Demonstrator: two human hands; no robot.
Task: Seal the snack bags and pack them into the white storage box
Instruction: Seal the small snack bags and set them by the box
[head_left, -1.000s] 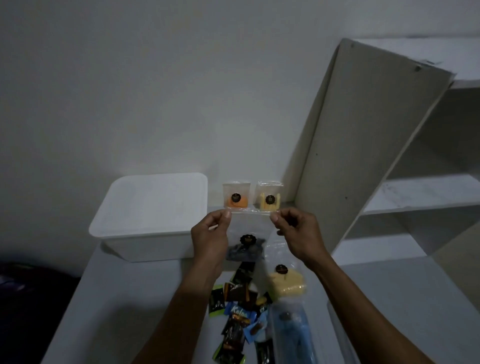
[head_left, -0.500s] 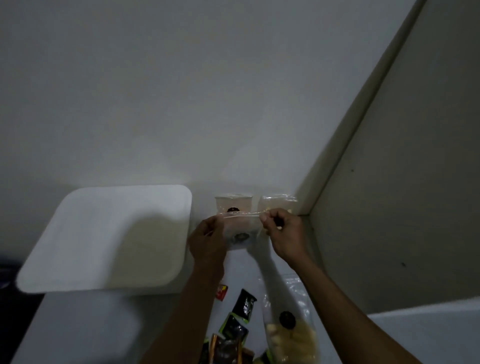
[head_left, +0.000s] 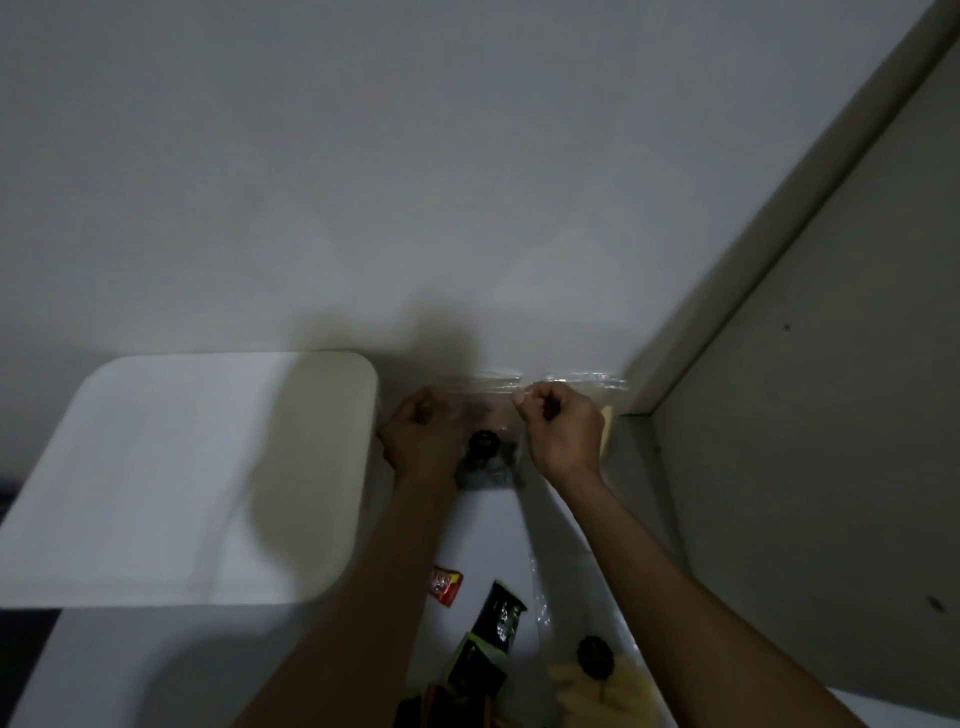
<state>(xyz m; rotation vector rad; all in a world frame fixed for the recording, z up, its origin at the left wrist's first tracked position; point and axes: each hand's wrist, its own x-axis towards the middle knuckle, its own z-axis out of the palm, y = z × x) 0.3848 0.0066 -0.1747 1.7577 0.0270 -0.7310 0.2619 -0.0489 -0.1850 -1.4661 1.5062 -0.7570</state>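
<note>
A clear snack bag (head_left: 488, 457) with dark contents and a round black sticker is held upright between my hands, near the back wall. My left hand (head_left: 421, 441) pinches its top left edge. My right hand (head_left: 561, 431) pinches its top right edge. The white storage box (head_left: 182, 478) stands to the left with its lid on, its right side next to my left hand. Behind my hands, two more clear bags (head_left: 582, 382) stand against the wall, mostly hidden. A bag of yellow snacks (head_left: 597, 680) lies at the bottom right.
Loose small wrappers lie on the white table (head_left: 493, 540): a red one (head_left: 445, 584) and black-green ones (head_left: 501, 621). A tall off-white shelf panel (head_left: 805, 415) closes off the right side. The wall runs right behind the bags.
The camera has come closer and tilted down. My hands have lowered the dark snack bag a little toward the table, still pinching its top edge.
</note>
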